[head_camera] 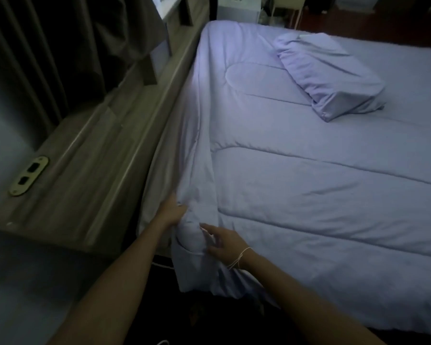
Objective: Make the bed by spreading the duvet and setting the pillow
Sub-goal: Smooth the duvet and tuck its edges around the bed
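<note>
Head view of a bed corner in dim light. The duvet (pixel 309 185), pale lilac and quilted in long bands, lies spread over the bed and fills the centre and right of the frame; its near corner is bunched into a roll at lower centre and hangs over the mattress edge. The left hand (pixel 171 212) grasps this bunched corner from the left, fingers curled into the fabric. The right hand (pixel 224 241), with a thin white string at the wrist, rests against the roll from the right, fingers spread and lightly bent, thumb touching the cloth. The pillow (pixel 331 75), in matching fabric, lies on the duvet at upper right. A wooden headboard shelf (pixel 90 155) runs along the left, with a dark curtain (pixel 60 46) above at upper left
</note>
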A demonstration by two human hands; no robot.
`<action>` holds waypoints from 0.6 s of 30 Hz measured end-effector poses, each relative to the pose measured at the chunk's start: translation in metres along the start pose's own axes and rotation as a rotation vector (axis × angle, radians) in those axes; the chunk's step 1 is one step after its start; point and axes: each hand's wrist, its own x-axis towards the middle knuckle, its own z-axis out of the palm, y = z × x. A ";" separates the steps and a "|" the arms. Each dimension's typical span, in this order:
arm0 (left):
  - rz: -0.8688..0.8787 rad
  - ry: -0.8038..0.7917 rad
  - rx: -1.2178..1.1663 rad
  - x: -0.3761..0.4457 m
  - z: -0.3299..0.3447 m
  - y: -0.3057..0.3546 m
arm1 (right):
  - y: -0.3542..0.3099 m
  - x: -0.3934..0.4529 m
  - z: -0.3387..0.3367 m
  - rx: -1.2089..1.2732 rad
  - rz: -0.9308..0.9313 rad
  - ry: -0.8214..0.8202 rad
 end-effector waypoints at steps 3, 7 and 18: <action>-0.078 0.251 0.102 -0.009 -0.040 -0.044 | 0.009 -0.003 0.000 0.026 0.073 0.024; -0.189 0.447 0.251 -0.027 -0.086 -0.111 | 0.019 0.003 0.004 -0.058 0.094 -0.051; -0.379 0.625 0.188 -0.081 -0.031 -0.186 | -0.014 0.072 0.052 -0.250 0.003 -0.115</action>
